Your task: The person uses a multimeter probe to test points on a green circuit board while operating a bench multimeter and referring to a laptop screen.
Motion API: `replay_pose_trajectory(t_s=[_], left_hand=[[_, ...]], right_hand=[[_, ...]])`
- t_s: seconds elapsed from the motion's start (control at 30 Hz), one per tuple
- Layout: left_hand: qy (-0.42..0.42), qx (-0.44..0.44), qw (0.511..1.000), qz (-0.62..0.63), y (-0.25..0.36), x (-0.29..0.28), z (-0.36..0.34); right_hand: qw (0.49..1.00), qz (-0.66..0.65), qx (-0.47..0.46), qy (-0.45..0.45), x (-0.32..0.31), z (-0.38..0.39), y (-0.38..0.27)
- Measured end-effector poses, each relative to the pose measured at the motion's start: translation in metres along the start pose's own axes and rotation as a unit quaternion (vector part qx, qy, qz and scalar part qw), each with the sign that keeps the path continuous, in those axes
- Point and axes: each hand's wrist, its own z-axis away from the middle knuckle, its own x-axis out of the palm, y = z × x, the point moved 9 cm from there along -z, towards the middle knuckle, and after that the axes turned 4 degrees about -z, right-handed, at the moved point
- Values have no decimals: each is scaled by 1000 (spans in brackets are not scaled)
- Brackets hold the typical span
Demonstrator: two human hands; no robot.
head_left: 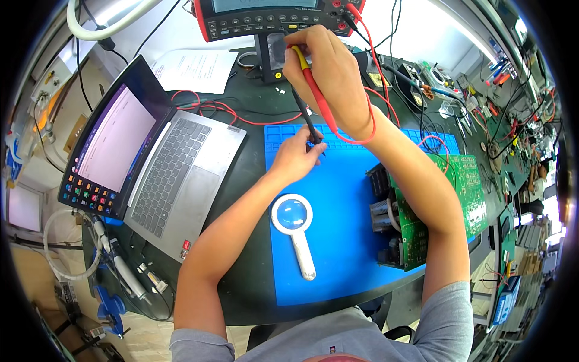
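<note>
- I observe a dark bench (253, 274) with a blue mat (341, 205).
- Right hand (329, 75): raised near the meter (259, 24), elbow bent, fingers clamped on the red-and-yellow probe (318, 95).
- Left hand (295, 155): lower, near the mat's far left corner, fingertips pinched on the black probe (306, 116).

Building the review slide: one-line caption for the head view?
Left hand holds a black probe above the blue mat; right hand, with a red-and-yellow probe, is at the bench multimeter.
</note>
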Motion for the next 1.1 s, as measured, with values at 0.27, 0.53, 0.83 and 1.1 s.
replay_pose_trajectory(t_s=[0.27,0.53,0.83,1.1], left_hand=[[2,3,1000,-4,1,3,3],[0,3,1000,-8,1,2,2],[-1,2,1000,-7,2,2,3],[-1,1,1000,-13,4,1,3]], right_hand=[[1000,9,11,-7,0,1,-1],[1000,5,5,-3,1,1,-1],[1000,3,2,-4,0,0,-2],[1000,2,2,-4,-1,-1,-2]])
